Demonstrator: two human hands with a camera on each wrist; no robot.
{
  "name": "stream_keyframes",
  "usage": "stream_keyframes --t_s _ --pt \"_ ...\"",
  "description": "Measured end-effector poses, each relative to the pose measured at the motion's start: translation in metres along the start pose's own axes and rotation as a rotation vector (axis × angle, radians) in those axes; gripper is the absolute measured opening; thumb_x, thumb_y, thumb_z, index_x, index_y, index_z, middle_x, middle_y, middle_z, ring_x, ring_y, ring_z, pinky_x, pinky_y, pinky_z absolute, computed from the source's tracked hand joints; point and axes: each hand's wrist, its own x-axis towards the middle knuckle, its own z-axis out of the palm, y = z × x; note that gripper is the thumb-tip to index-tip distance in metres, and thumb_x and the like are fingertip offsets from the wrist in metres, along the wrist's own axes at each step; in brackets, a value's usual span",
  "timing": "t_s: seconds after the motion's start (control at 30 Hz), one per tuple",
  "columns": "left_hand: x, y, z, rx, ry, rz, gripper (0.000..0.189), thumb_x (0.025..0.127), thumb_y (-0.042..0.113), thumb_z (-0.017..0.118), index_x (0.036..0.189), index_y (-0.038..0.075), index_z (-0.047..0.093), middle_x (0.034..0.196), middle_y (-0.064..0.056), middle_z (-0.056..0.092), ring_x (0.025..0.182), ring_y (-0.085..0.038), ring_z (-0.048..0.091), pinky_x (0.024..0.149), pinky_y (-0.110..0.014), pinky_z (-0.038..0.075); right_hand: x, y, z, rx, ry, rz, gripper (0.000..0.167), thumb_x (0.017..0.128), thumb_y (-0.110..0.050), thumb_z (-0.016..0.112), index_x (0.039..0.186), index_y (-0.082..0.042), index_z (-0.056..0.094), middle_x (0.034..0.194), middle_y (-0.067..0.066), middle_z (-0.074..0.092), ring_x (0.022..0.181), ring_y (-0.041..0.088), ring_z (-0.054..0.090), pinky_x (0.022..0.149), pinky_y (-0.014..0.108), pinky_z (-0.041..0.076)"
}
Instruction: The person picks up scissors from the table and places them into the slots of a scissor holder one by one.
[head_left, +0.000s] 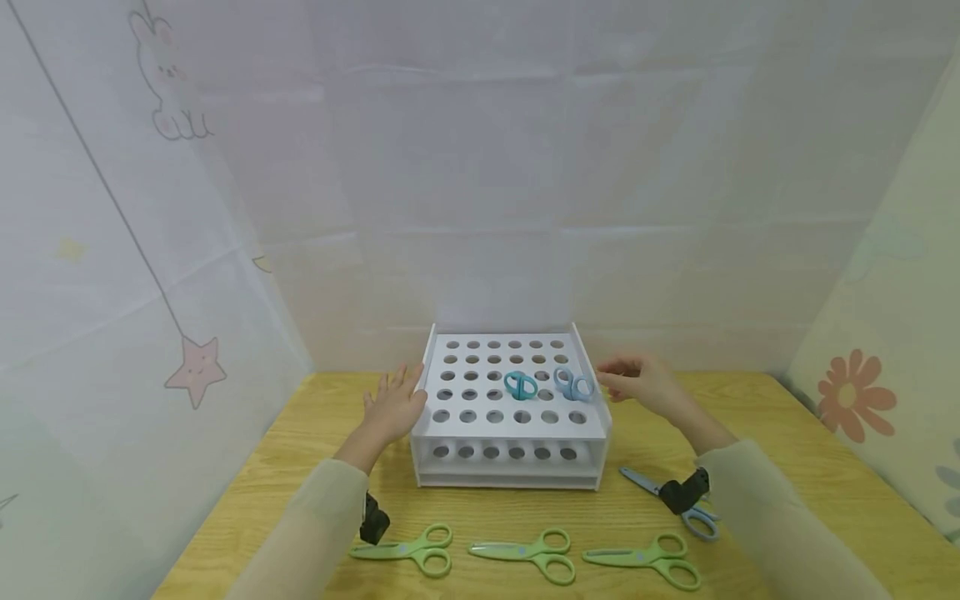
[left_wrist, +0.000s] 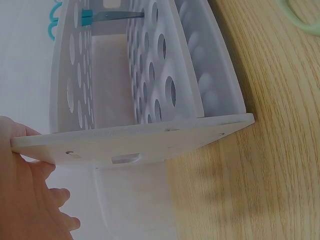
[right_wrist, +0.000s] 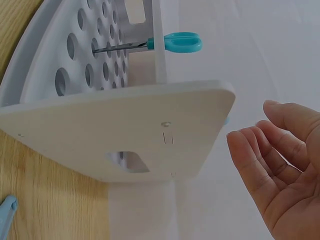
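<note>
A white rack with rows of round holes stands on the table. My left hand is at its left side panel; in the left wrist view the panel's upper edge sits between thumb and finger, the other fingers apart from it. Two scissors hang blades-down in the holes: the teal scissors and, nearer the right side, the blue-grey scissors. Just off the right side panel, my right hand has loosely bent fingers with nothing between them. The teal handles stick out above the top board in the right wrist view.
Along the table's front lie three green scissors: the left pair, the middle pair and the right pair. Another blue-grey pair of scissors lies partly under my right wrist. A pale curtain hangs behind the table.
</note>
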Motion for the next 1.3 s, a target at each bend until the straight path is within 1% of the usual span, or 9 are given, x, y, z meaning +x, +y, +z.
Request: stream_keyframes --t_s 0.07,0.2,0.3,0.47,0.7,0.83,1.07,1.3 --pt "0.0 0.0 -0.001 -0.004 0.0 -0.001 0.055 0.096 0.032 0.027 0.148 0.018 0.019 0.152 -0.013 0.006 0.135 -0.042 -0.004 0.098 -0.064 -0.011 -0.002 0.002 -0.003 -0.001 -0.002 -0.004 0.037 0.088 -0.015 0.062 0.111 0.013 0.057 0.087 0.014 0.063 0.071 0.02 0.059 0.067 0.034 0.054" --pt "-0.002 0.001 -0.001 -0.004 0.001 -0.001 0.055 0.096 0.032 0.027 0.148 0.018 0.019 0.152 -0.013 0.006 0.135 -0.042 -0.003 0.098 -0.064 -0.01 -0.009 0.006 -0.008 0.0 -0.009 -0.014 0.037 0.088 -0.016 0.062 0.112 0.013 0.056 0.095 0.017 0.063 0.077 0.018 0.061 0.068 0.033 0.054" --pt "-0.003 0.001 -0.001 0.004 -0.004 -0.006 0.055 0.095 0.032 0.027 0.148 0.018 0.019 0.152 -0.013 0.006 0.135 -0.042 -0.003 0.098 -0.064 -0.01 -0.016 0.012 -0.012 -0.015 -0.015 -0.007 0.037 0.089 -0.016 0.061 0.111 0.013 0.056 0.1 0.02 0.062 0.081 0.018 0.062 0.069 0.031 0.054" --pt "-0.004 0.001 0.0 0.005 -0.01 -0.01 0.055 0.095 0.032 0.027 0.148 0.017 0.019 0.152 -0.014 0.006 0.135 -0.042 -0.004 0.098 -0.064 -0.01 -0.025 0.023 -0.016 -0.046 -0.012 0.008 0.038 0.089 -0.019 0.061 0.111 0.011 0.056 0.097 0.018 0.062 0.081 0.021 0.061 0.068 0.032 0.054" --pt "-0.003 0.001 0.0 0.002 -0.009 -0.011 0.055 0.096 0.032 0.027 0.148 0.018 0.02 0.152 -0.013 0.007 0.135 -0.042 -0.003 0.099 -0.064 -0.01 -0.033 0.038 -0.021 -0.012 -0.019 0.025 0.041 0.089 -0.019 0.062 0.114 0.013 0.054 0.096 0.016 0.062 0.081 0.018 0.061 0.069 0.034 0.054" --pt "-0.003 0.001 -0.001 -0.003 -0.012 -0.007 0.055 0.096 0.032 0.026 0.148 0.018 0.019 0.152 -0.013 0.006 0.135 -0.042 -0.003 0.098 -0.064 -0.01 -0.039 0.045 -0.024 -0.018 -0.031 0.026 0.041 0.089 -0.018 0.061 0.115 0.012 0.054 0.097 0.016 0.061 0.082 0.017 0.06 0.069 0.035 0.054" --pt "-0.002 0.001 -0.001 -0.004 -0.011 -0.01 0.055 0.095 0.032 0.027 0.148 0.019 0.02 0.152 -0.012 0.007 0.135 -0.041 -0.003 0.099 -0.064 -0.009 -0.047 0.055 -0.028 -0.054 -0.031 0.038 0.042 0.088 -0.018 0.063 0.115 0.013 0.053 0.095 0.014 0.061 0.081 0.016 0.06 0.067 0.034 0.054" --pt "-0.001 0.002 -0.002 -0.004 -0.011 -0.012 0.055 0.095 0.031 0.027 0.148 0.017 0.02 0.152 -0.013 0.007 0.135 -0.042 -0.003 0.099 -0.064 -0.009 -0.058 0.067 -0.036 -0.108 -0.068 0.028 0.045 0.088 -0.018 0.062 0.118 0.014 0.05 0.094 0.013 0.06 0.081 0.019 0.06 0.066 0.032 0.054"
